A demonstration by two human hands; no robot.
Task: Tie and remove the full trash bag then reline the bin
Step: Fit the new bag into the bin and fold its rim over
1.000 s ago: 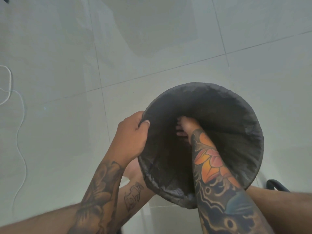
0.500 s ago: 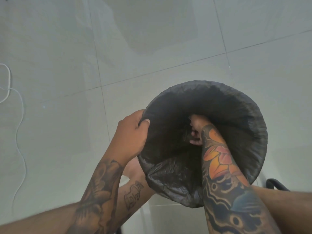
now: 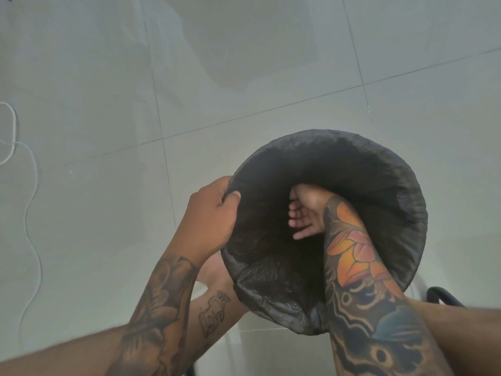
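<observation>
A round bin [image 3: 401,185] lined with a black trash bag [image 3: 273,299] stands on the tiled floor at centre right; the bag's edge is folded over the rim all around. My left hand [image 3: 211,215] grips the left rim, thumb inside over the plastic and fingers outside. My right hand [image 3: 305,213] reaches down inside the bin with its fingers spread and straight, palm facing left, against the bag's inner wall. The bottom of the bin is dark and hidden.
Pale grey floor tiles [image 3: 244,77] surround the bin. A white cable [image 3: 25,202] winds along the left edge. A black curved bar [image 3: 444,295] shows at the lower right. My bare legs sit below the bin.
My right hand, curled on the plastic half a second ago, has opened its fingers flat inside the bin. My left hand has kept its grip on the rim.
</observation>
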